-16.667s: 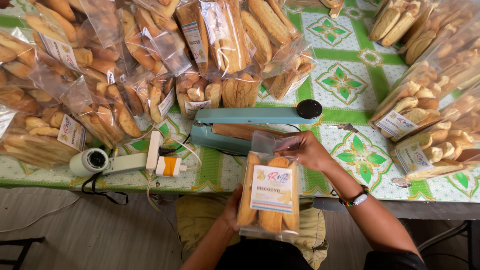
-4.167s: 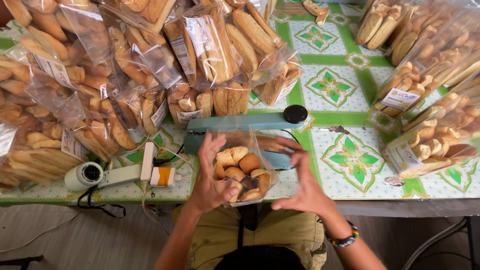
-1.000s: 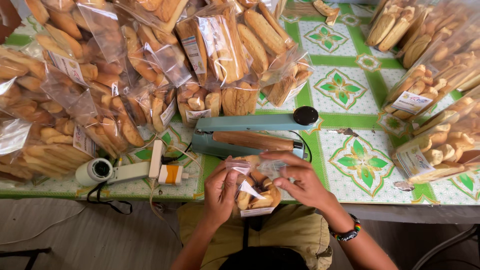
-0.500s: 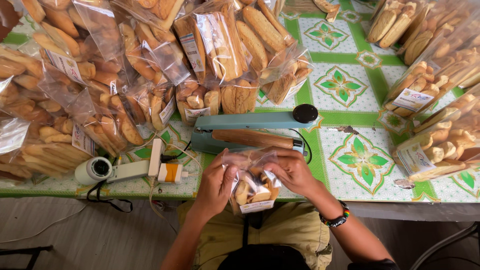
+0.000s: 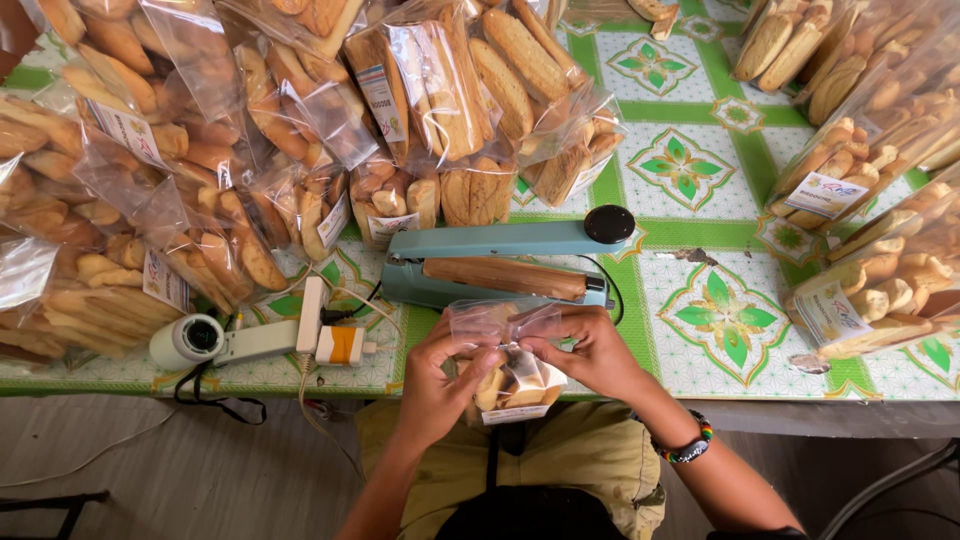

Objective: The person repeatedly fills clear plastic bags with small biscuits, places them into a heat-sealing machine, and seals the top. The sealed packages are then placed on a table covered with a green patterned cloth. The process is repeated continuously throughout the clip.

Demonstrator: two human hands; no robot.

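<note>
Both my hands hold a small clear plastic bag of biscuits (image 5: 512,380) upright at the table's near edge, above my lap. My left hand (image 5: 445,375) pinches the bag's left side near its open top. On the right side my right hand (image 5: 590,350) grips the top film; a beaded bracelet is on that wrist. A label card shows at the bag's bottom. Just behind the bag lies a teal heat sealer (image 5: 500,262) with a brown bar and black knob, its arm down.
Heaps of sealed biscuit bags (image 5: 200,170) fill the table's left and back, more bags (image 5: 870,200) at the right. A white tape dispenser with an orange part (image 5: 260,340) and cords lies left of the sealer. The tablecloth (image 5: 700,310) is green-patterned.
The bag has stayed in both hands at the table edge; my fingers have shifted along its top, gathering the open film. The view has moved slightly closer.
</note>
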